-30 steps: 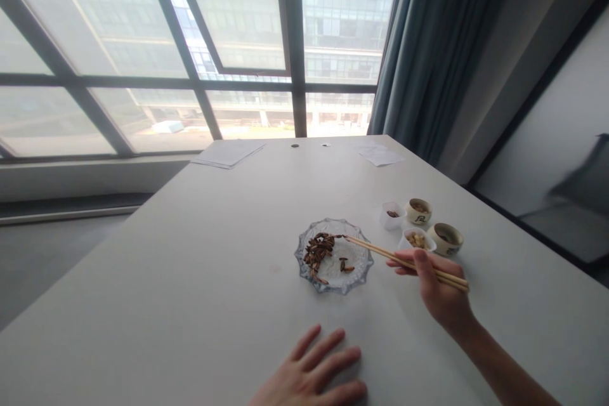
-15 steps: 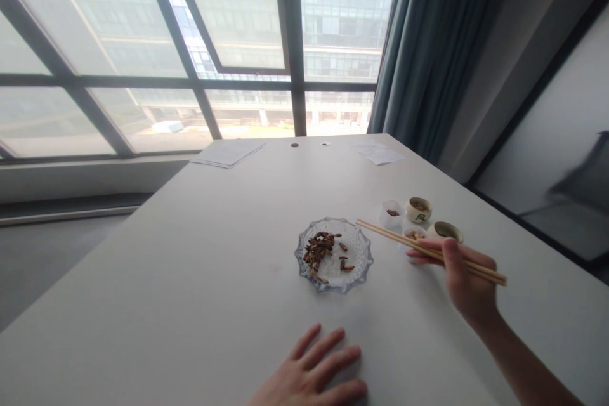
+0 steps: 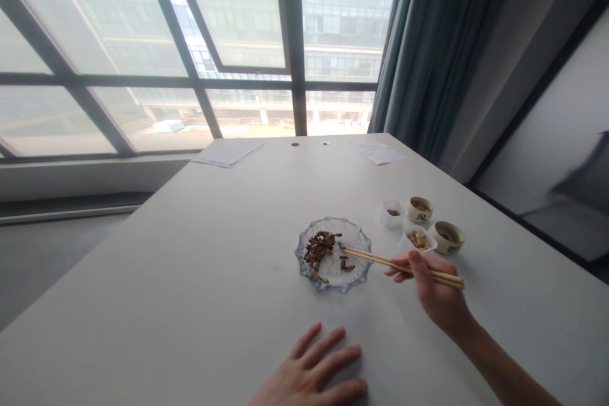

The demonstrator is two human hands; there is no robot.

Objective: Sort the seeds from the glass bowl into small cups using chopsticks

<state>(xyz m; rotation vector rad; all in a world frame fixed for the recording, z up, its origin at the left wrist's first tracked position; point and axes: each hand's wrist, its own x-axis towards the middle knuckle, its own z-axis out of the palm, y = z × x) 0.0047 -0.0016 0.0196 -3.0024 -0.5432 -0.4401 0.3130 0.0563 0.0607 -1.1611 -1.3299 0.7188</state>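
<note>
A glass plate [image 3: 335,288] holds brown seeds [image 3: 318,250]. Right of it, one clear cup [image 3: 391,221] has dark bits [image 3: 393,212]; another clear cup [image 3: 404,243] has pale nuts [image 3: 419,239]. The left hand [image 3: 314,371] spreads its fingers, holding nothing. The right hand [image 3: 438,285] pinches chopsticks [image 3: 378,259], tips at a seed.

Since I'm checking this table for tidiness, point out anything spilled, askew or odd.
I see no spill or damage: the dark heap sits within the glass plate. Only the paper stack at the far left looks slightly askew, its sheet edges not lined up.
</note>
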